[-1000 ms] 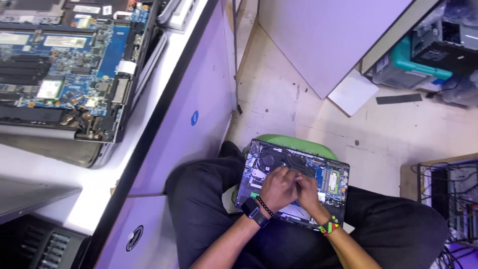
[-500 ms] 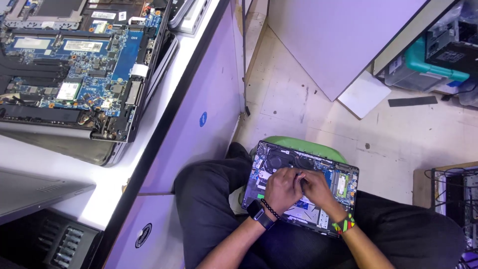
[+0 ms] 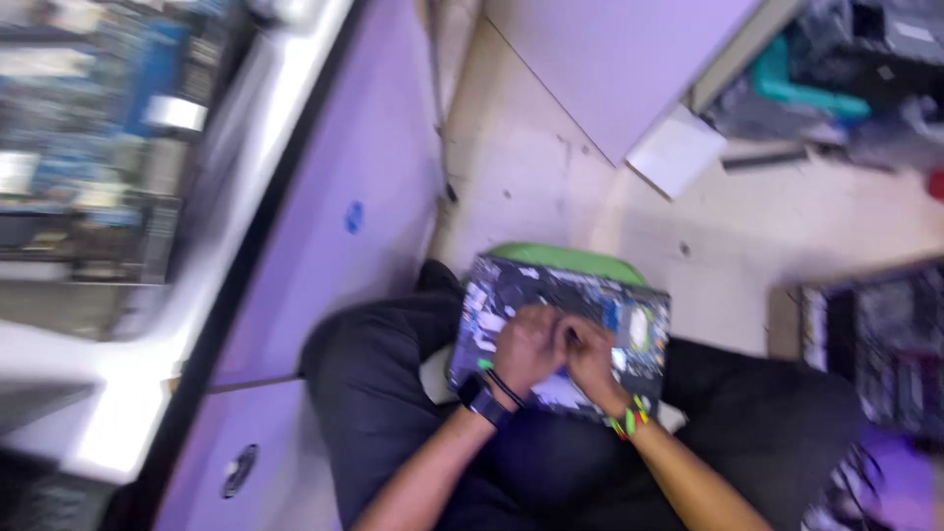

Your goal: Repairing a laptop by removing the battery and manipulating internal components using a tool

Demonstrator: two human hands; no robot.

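Opened laptop, its cover off and its circuit boards bare, lies on the person's lap, resting on dark trousers, and everything else is placed from it. Left hand and right hand sit together on the middle of its boards, fingers curled and touching each other; the blur hides whether either one grips a part. A dark watch circles the left wrist just below the laptop, a coloured bracelet the right. A green seat edge shows just above the laptop. Up and to the left of it, on the bench, lies another bare circuit board. A white sheet lies on the floor above and to the right
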